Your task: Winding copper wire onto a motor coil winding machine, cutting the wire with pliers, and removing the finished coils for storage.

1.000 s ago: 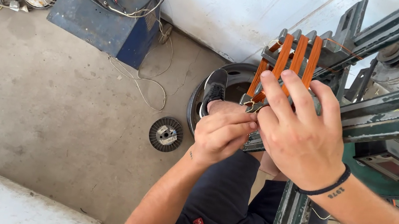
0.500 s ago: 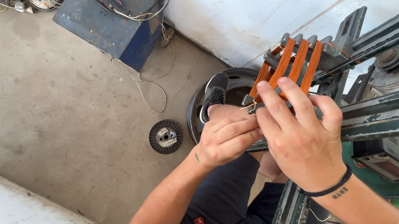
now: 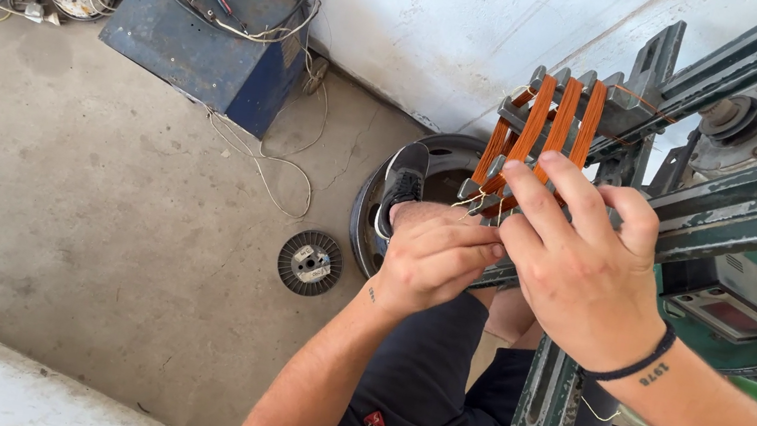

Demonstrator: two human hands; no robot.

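Your left hand [image 3: 432, 257] is curled shut, pinching the thin wire ends at the lower end of the copper coils [image 3: 541, 143]. Your right hand [image 3: 579, 260] lies over the metal frame [image 3: 703, 209], fingers spread and loosely bent, tips touching the coils, gripping nothing. The coils sit wound on that frame, above your knees. A wire spool [image 3: 310, 263] lies on the floor [image 3: 74, 216], near a blue box [image 3: 209, 34].

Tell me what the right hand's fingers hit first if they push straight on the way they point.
Probably the orange copper-wire coils wound on the grey metal former: the right hand has fingertips seemingly touching them already, though depth is unclear.
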